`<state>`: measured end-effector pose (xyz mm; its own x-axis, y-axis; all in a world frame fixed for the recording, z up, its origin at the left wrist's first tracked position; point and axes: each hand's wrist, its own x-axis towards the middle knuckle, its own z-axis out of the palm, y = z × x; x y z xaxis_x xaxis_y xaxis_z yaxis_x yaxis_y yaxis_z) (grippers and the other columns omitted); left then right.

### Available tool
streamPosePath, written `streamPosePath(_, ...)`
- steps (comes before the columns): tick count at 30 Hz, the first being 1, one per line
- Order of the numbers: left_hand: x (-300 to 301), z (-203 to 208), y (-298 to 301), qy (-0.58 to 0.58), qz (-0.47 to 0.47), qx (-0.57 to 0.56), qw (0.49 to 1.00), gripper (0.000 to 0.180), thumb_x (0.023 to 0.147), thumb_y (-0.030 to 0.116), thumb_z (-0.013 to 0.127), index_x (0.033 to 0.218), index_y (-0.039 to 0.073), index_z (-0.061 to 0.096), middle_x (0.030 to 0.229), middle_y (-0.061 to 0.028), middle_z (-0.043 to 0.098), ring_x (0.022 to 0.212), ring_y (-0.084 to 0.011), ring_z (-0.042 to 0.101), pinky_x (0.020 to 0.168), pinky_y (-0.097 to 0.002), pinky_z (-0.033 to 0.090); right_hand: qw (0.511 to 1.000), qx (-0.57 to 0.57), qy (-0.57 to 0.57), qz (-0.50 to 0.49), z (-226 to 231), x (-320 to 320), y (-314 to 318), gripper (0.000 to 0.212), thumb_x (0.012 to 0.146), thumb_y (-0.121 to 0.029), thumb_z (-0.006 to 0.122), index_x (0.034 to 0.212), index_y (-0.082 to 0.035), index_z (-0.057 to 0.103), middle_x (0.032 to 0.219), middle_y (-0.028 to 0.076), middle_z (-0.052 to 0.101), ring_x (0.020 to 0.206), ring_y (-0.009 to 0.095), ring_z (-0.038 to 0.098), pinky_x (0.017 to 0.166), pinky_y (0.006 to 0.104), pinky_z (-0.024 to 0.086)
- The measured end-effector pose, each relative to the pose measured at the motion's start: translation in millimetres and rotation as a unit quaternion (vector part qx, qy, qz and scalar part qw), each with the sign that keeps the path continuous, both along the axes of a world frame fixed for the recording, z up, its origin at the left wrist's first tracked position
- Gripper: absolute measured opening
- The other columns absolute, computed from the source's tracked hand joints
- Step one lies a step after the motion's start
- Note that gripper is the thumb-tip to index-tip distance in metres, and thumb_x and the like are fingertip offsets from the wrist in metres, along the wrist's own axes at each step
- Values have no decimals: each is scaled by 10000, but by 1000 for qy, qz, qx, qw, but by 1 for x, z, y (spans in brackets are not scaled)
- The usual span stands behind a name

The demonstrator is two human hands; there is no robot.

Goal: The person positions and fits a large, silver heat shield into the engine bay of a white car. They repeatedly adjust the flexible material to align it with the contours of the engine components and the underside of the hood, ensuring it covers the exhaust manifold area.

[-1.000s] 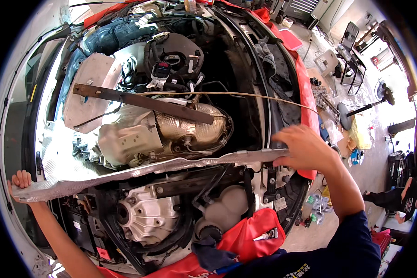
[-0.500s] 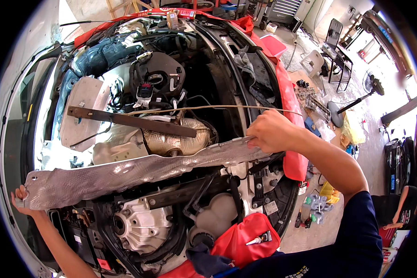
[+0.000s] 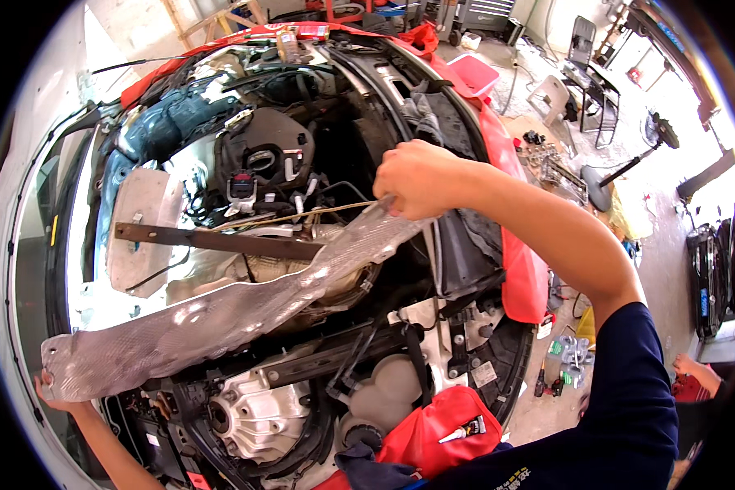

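Observation:
A long, embossed silver heat shield (image 3: 220, 322) spans the engine bay at a slant, its right end higher and farther away. My left hand (image 3: 57, 392) grips its left end from below, the fingers partly hidden behind it. The right end is pinched by my closed right hand (image 3: 416, 180). A thin tan rod (image 3: 310, 215) runs up to my right hand; whether I touch it I cannot tell. Behind the shield lie a flat brown metal bar (image 3: 220, 241) and a pale plate (image 3: 143, 220). The shield partly covers a gold foil-wrapped part (image 3: 282, 273).
A silver strut mount (image 3: 261, 408) and a pale rounded reservoir (image 3: 384, 385) sit nearer. A red cover (image 3: 518, 269) drapes the fender; a small tube (image 3: 463, 429) lies on red cloth. Loose parts and bottles (image 3: 572, 359) stand on the floor. Another person's hand (image 3: 694, 367) shows at right.
My right hand has swung left and away, lifting the shield's right end, so the shield slants more steeply. My left hand has dropped slightly. The view has shifted a little.

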<state>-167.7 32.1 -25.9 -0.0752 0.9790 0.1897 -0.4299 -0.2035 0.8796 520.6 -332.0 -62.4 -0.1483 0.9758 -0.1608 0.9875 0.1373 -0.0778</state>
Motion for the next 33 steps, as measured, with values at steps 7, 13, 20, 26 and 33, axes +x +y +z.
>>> streamPosePath(7, 106, 35, -80, -63, 111, -3, 992, 394, 888, 304, 499, 598, 167, 269, 556, 6, 267, 546, -140, 333, 568, -312, 339, 999, 15, -1, -30, -2, -21, -42, 131, 741, -196, 663, 754, -65, 656, 739, 149, 639, 740, 363, 643, 661, 466, 500)
streamPosePath(13, 98, 15, -87, -80, 15, 19, 997, 419, 851, 405, 489, 557, 174, 301, 471, 22, 245, 396, -117, 226, 376, -282, 188, 996, 27, 20, -78, 21, -76, -62, 373, 670, -260, 768, 955, -49, 656, 913, 157, 649, 924, 352, 620, 796, 446, 484)
streamPosePath(20, 132, 4, -68, -101, 106, -17, 989, 374, 882, 445, 521, 653, 163, 435, 514, 21, 342, 413, -113, 310, 399, -260, 263, 792, 115, 598, -34, -3, -204, 27, 791, 721, -582, 765, 1126, 79, 609, 937, 114, 666, 891, 160, 595, 829, 319, 472)
streamPosePath(26, 137, 23, -40, -45, -15, 29, 998, 434, 913, 406, 509, 596, 145, 369, 460, 9, 313, 358, -121, 296, 347, -267, 201, 830, 314, 436, -152, 2, -284, -11, 271, 754, -207, 775, 890, 19, 713, 637, 23, 621, 568, 72, 499, 557, 266, 428)
streamPosePath(33, 118, 4, -74, -22, -17, 68, 997, 496, 962, 341, 427, 537, 95, 351, 478, 1, 335, 442, -95, 311, 455, -268, 245, 836, 367, 349, -211, -55, -238, -6, 301, 706, -127, 797, 871, -9, 575, 771, 80, 651, 699, 157, 602, 638, 309, 492)
